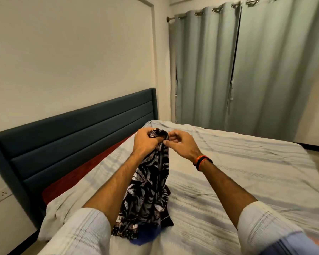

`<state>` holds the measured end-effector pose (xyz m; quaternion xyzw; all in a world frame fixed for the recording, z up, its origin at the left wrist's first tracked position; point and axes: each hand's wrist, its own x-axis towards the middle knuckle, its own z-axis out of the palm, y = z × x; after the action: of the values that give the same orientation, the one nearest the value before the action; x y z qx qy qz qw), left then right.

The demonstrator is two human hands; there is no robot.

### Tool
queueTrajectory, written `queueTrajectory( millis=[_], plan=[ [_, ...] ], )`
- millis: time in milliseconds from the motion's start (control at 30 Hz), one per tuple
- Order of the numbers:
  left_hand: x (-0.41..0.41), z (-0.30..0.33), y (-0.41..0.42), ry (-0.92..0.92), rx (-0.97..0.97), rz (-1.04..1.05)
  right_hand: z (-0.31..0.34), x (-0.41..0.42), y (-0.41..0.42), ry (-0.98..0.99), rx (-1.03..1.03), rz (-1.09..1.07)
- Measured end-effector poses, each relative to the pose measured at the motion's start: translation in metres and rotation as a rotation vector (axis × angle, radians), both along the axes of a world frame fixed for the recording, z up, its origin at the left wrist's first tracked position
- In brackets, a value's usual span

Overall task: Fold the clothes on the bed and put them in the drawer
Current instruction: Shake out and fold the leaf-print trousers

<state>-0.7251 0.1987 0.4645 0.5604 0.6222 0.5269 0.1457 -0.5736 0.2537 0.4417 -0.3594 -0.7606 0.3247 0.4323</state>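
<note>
Patterned garment (149, 190) hangs from both hands, left (145, 139) and right (180, 144).

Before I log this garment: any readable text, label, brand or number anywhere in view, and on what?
None readable.
Patterned garment, held up by the left hand and right hand: leaf print only, no tag or lettering showing.
Wristband: orange and black, no markings visible.
Wall socket: no text legible.
Bedsheet, headboard, curtains: plain or striped, no writing.
</note>
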Motion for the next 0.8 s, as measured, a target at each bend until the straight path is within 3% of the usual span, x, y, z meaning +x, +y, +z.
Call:
queueTrajectory(
  millis=[167,400,533,800],
  plan=[
    [0.043,0.008,0.017,0.004,-0.025,-0.087,0.017,0.046,0.026,0.044,0.048,0.083],
    [0.093,-0.004,0.038,-0.147,-0.102,-0.244,0.035,0.100,0.062,0.099,0.049,-0.028],
    [0.103,-0.026,0.058,-0.131,-0.216,-0.249,0.037,0.142,0.074,0.145,0.067,-0.113],
    [0.160,0.001,0.107,0.056,0.026,-0.248,0.034,0.210,0.098,0.007,-0.026,-0.087]
  ],
)
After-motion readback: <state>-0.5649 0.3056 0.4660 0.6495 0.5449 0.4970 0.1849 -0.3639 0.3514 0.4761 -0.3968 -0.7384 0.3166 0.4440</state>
